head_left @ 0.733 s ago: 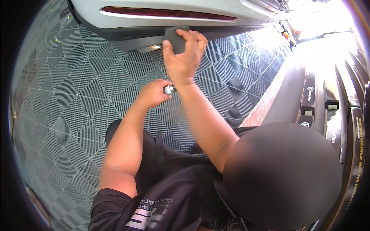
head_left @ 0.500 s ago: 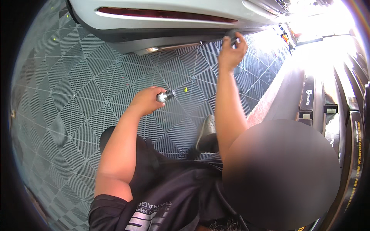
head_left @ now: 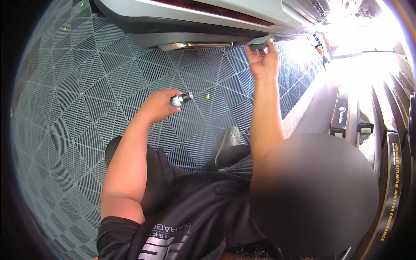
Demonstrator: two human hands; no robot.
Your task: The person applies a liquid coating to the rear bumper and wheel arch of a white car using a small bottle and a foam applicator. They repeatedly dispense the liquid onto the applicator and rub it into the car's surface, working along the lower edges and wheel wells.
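Bottle (head_left: pixel 177 100) clasped in left hand (head_left: pixel 159 106), with slanted long axis and dark end (head_left: pixel 186 97) rightward, and grey-green pad (head_left: pixel 259 42) pinched in right hand (head_left: pixel 264 64).

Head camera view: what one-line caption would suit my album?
Left hand grips a silver-and-black cylinder; right hand holds a grey-green pad by a car's bumper.

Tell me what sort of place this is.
Probably a car workshop or garage: a pale car stands on a grey ridged floor, with long dark boxes along the right.
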